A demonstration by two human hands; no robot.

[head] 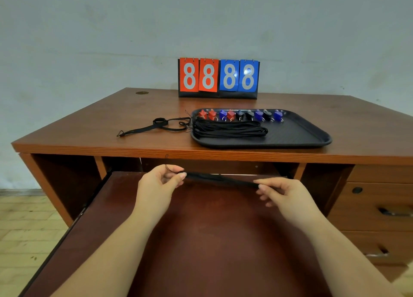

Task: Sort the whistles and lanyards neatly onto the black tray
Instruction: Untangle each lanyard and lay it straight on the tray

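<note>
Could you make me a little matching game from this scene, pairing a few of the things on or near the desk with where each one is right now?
Things:
1. whistles
2. loose lanyard
3. folded lanyard
4. scoreboard

Places:
A. stretched between the left hand and the right hand
B. standing at the back of the desk, by the wall
C. lined up along the far edge of the black tray
D. lying on the desk, left of the black tray

Pairs: 1-C, 2-D, 3-A, 4-B
</note>
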